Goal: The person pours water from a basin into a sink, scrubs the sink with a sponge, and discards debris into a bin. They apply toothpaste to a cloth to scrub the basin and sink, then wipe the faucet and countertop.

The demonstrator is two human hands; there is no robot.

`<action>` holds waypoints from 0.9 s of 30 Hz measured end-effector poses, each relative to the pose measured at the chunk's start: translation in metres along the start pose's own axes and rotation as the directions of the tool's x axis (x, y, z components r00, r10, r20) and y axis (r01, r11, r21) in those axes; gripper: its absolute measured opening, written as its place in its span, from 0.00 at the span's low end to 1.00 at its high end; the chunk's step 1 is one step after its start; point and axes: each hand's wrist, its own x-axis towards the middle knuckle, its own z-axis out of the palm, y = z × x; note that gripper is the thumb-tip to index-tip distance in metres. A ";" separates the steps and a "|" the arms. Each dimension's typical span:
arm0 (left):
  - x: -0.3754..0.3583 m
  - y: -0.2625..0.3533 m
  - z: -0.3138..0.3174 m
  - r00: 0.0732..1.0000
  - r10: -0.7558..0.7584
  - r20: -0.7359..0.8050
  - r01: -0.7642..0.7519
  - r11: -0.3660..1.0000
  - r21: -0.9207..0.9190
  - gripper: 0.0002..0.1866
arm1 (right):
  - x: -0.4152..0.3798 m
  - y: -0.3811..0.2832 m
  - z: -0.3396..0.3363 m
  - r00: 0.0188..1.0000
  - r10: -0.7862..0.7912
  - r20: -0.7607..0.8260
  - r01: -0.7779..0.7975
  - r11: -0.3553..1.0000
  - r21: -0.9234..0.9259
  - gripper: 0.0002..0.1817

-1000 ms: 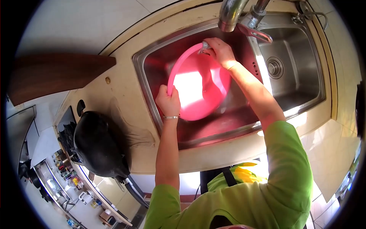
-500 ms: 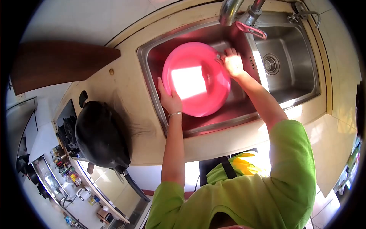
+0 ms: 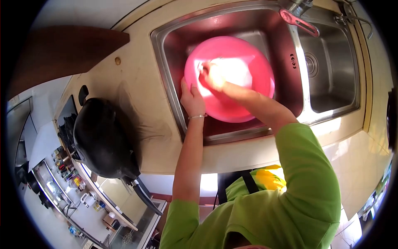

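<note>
A round pink plastic basin (image 3: 262, 76) sits in the large steel sink compartment (image 3: 286, 89), with bright sunlight across its inside. My left hand (image 3: 192, 99) grips its left rim, thumb toward the inside and a bracelet on the wrist. Reaching over the basin, my right hand (image 3: 213, 78) is at the inner left wall with its fingers curled together. Something small and greyish shows at those fingertips, but glare hides what it is.
A faucet with a pink lever (image 3: 298, 21) stands behind the divider. The smaller sink compartment (image 3: 331, 79) lies to the right. On the left counter rests a large black pan (image 3: 97, 139), and a dark brown panel (image 3: 66, 56) juts in above it.
My right hand has swept from the basin's right rim across to its inner left side. The basin has shifted slightly right in view as the camera moved; my left hand keeps its grip.
</note>
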 end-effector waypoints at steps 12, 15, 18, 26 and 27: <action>0.005 -0.006 0.009 0.988 -0.157 -0.002 0.151 0.950 -0.272 0.19 | -0.005 0.087 -0.101 0.932 -0.046 0.359 0.242 0.816 -0.524 0.12; 0.007 -0.002 0.006 0.990 -0.137 0.027 0.139 0.964 -0.227 0.20 | 0.021 0.046 -0.062 0.961 0.181 0.208 -0.056 0.868 -0.494 0.13; 0.002 -0.003 0.009 0.991 -0.135 0.025 0.137 0.966 -0.221 0.20 | 0.012 0.015 -0.004 0.992 0.042 0.122 -0.041 0.999 -0.016 0.06; 0.004 -0.010 0.016 0.986 -0.167 0.023 0.166 0.937 -0.308 0.20 | -0.064 0.038 -0.136 0.567 0.144 0.811 0.104 0.964 -0.244 0.10; 0.003 -0.009 0.017 0.986 -0.166 0.030 0.167 0.937 -0.308 0.20 | -0.059 0.068 -0.132 0.678 0.257 0.688 0.121 0.885 -0.450 0.10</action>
